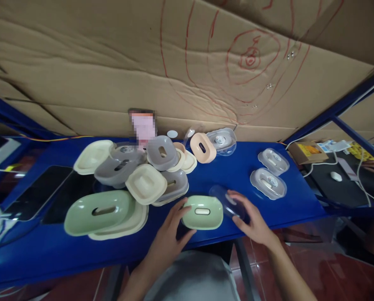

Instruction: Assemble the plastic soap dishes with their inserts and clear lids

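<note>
A pale green soap dish (203, 212) with a white piece in its middle sits near the front edge of the blue table (237, 175). My left hand (171, 232) grips its left side, fingers curled on the rim. My right hand (251, 219) holds a clear plastic lid (226, 200) just right of the dish, tilted against its rim. A pile of grey, cream and green soap dishes (133, 175) lies to the left.
Two clear-lidded dishes (270, 173) sit at the right, a peach dish (202, 147) and another clear one (223, 140) at the back. Cardboard (143, 62) walls the rear. A second desk at the right holds a mouse (336, 176), cables and a box.
</note>
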Demonstrator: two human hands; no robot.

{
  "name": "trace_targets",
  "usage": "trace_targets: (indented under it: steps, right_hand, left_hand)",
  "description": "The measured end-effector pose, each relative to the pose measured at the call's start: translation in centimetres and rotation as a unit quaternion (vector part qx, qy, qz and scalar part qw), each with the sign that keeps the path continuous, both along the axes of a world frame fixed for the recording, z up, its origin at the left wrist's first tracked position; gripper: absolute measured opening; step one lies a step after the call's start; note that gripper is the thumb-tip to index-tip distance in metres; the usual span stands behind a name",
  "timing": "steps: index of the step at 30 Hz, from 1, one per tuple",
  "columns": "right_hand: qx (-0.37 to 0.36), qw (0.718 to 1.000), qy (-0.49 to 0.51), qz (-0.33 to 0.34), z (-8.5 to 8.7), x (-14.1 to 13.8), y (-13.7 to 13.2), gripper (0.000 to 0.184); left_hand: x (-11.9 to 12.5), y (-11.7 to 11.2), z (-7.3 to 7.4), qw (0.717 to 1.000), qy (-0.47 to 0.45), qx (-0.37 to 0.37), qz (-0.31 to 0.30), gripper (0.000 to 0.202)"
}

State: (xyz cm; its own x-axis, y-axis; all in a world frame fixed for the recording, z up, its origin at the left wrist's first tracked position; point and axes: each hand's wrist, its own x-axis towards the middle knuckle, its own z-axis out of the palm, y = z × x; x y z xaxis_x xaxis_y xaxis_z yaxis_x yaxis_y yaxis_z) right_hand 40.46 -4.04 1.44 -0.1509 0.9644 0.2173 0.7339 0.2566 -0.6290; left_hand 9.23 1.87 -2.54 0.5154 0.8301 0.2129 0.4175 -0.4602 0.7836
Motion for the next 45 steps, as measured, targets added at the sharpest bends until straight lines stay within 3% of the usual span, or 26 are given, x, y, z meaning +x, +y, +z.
trace_targets:
  steps: [3, 7, 11, 17, 23, 34, 45]
  right_hand:
    - [0.006, 0.989, -0.029, 0.147, 0.6, -2.4, 0.5, 0.057]
    - [0.093, 0.964, -0.123, 0.216, -0.2, -4.6, 1.3, 0.057]
    - [0.166, 0.94, -0.196, 0.223, -1.1, -4.5, 1.7, 0.043]
    - [0.126, 0.944, -0.217, 0.213, -0.9, -4.4, 0.6, 0.045]
    - [0.16, 0.937, -0.238, 0.197, -2.1, -5.0, -0.5, 0.044]
    - [0.099, 0.931, -0.268, 0.227, 0.7, -5.8, -0.4, 0.054]
    - [0.186, 0.933, -0.239, 0.194, -2.9, -4.9, -0.7, 0.045]
  left_hand:
    - [-0.1, 0.3, 0.2, 0.999, -0.001, -0.032, -0.032, 0.083]
    - [-0.3, 0.8, 0.6, 0.997, 0.017, -0.043, -0.056, 0.09]
    - [-0.7, 1.1, 0.9, 0.996, 0.04, -0.045, -0.064, 0.086]
    - [-0.8, 1.2, 1.0, 0.995, 0.052, -0.052, -0.067, 0.089]
    - [-1.1, 0.9, 0.9, 0.994, 0.047, -0.05, -0.081, 0.08]
    - [-1.1, 1.0, 0.7, 0.995, 0.048, -0.044, -0.074, 0.082]
    - [-0.9, 0.7, 0.4, 0.995, 0.039, -0.049, -0.074, 0.079]
